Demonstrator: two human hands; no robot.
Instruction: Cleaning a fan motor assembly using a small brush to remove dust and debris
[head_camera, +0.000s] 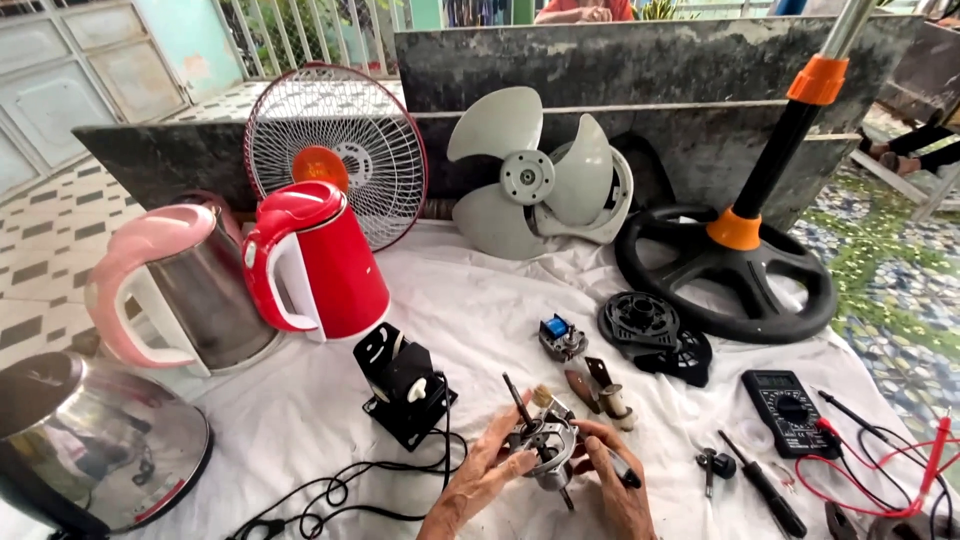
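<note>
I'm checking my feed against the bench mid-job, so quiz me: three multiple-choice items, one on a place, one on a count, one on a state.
1. Where does the multimeter lie?
A. right of the hands
B. behind the red kettle
C. on the fan blade

2. How many kettles with coloured handles stand at the left?
A. one
B. two
C. four

3. What do the two hands hold?
A. nothing
B. the fan grille
C. a small motor

Answers:
1 A: it lies on the white cloth beside its red leads.
2 B: a pink kettle and a red kettle stand side by side.
3 C: the left hand and right hand both close around the small motor.
</note>
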